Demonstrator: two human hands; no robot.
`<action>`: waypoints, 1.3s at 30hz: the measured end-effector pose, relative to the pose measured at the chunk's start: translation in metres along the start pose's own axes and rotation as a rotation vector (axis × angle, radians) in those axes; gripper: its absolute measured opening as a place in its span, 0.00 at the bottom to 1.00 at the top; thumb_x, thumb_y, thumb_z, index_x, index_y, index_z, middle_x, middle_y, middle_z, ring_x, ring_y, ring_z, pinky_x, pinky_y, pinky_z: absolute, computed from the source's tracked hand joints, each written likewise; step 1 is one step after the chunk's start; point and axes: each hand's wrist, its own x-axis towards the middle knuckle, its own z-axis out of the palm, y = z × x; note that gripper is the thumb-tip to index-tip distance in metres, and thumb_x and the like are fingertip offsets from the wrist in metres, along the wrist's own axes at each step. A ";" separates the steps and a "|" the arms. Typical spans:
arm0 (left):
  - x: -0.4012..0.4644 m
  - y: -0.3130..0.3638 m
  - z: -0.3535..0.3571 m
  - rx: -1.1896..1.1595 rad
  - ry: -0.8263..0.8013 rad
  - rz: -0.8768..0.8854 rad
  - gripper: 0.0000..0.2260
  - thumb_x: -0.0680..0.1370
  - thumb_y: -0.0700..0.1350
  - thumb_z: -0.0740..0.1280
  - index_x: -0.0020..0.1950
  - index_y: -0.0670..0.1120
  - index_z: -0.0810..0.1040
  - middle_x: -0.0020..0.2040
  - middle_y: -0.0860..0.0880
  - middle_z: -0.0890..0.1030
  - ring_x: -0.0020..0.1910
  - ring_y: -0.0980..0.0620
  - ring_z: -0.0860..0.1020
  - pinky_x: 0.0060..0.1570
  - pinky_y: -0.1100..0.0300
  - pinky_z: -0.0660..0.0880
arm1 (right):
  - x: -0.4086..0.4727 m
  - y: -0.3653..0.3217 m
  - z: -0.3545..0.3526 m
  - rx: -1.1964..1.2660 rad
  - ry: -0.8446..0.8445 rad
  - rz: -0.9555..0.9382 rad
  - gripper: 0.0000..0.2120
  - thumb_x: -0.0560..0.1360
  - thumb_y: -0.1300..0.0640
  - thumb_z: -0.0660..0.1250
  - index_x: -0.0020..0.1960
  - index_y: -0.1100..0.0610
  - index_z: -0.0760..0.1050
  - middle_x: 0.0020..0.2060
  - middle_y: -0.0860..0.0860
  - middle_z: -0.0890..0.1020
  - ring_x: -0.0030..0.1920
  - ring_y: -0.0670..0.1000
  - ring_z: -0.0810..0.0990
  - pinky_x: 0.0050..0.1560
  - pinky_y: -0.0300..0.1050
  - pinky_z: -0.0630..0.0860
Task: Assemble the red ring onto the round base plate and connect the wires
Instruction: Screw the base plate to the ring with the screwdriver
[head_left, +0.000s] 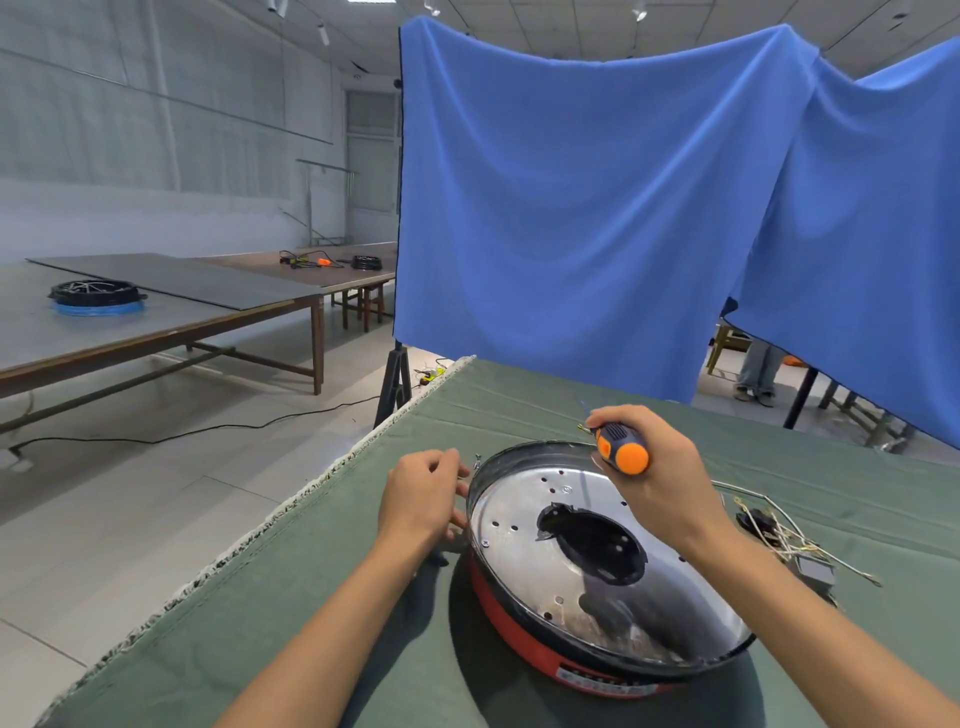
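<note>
Two hands: left hand (423, 491) fingers curled at base plate (524, 512) rim, right hand (657, 467) gripping screwdriver (621, 447).

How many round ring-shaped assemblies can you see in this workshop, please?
3: the red ring with round silver base plate on the near green cloth; a black one on blue on the left grey table; a black one on the far brown table. Others may be hidden behind the blue curtain.

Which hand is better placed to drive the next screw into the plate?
Right hand: it already grips the screwdriver above the base plate, while the left hand steadies the rim.
</note>
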 end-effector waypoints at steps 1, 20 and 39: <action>0.008 0.000 0.001 -0.063 -0.023 -0.056 0.12 0.77 0.42 0.60 0.38 0.39 0.79 0.28 0.48 0.78 0.18 0.52 0.73 0.20 0.62 0.70 | -0.001 0.004 0.001 -0.015 -0.009 0.012 0.13 0.71 0.70 0.69 0.52 0.57 0.78 0.49 0.48 0.81 0.49 0.49 0.78 0.48 0.22 0.67; 0.088 -0.030 0.045 0.705 -0.086 0.212 0.09 0.74 0.52 0.67 0.51 0.54 0.83 0.51 0.52 0.83 0.51 0.45 0.80 0.42 0.58 0.68 | -0.003 0.027 0.012 -0.143 -0.098 0.086 0.15 0.71 0.68 0.70 0.53 0.54 0.78 0.49 0.43 0.78 0.49 0.48 0.78 0.51 0.43 0.75; 0.067 -0.031 0.025 0.811 -0.114 0.278 0.12 0.79 0.48 0.61 0.61 0.50 0.77 0.55 0.47 0.75 0.54 0.43 0.77 0.50 0.54 0.71 | -0.009 0.015 0.007 -0.181 -0.160 0.141 0.16 0.70 0.66 0.69 0.54 0.50 0.76 0.53 0.42 0.78 0.48 0.50 0.77 0.46 0.44 0.74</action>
